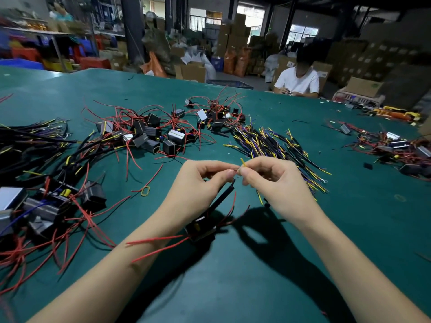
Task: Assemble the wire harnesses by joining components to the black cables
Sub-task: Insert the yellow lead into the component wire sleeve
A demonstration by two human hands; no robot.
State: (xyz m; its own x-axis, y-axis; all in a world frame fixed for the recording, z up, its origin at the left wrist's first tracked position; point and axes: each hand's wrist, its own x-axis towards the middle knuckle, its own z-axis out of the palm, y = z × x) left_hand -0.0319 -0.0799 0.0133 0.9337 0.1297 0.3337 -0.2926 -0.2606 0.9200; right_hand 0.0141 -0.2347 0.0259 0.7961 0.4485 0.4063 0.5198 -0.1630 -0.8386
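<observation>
The black cable (224, 194) is hanging in the air over the green table (303, 264), between the two hands. Its long axis is running diagonally, with the upper end pointing up and right toward the fingertips and the lower end pointing down and left toward a black box component (201, 229). The component is dangling below the left wrist, and thin red wires (158, 240) are trailing from it to the left.

The left hand (198, 183) is pinching the upper end of the black cable between thumb and forefinger. The right hand (272, 180) is pinching a short yellow wire (243, 162), whose free tip is pointing up and slightly left. The two sets of fingertips are nearly touching; whether the metal ends are joining cannot be determined.

A pile of black cables with yellow and purple leads (272, 145) is lying just beyond the right hand. A pile of box components with red wires (151, 134) is lying beyond the left hand. Finished harnesses (46, 194) are lying at the far left.

A blue crate (229, 83) is standing past the table edge; its contents are not showing.
</observation>
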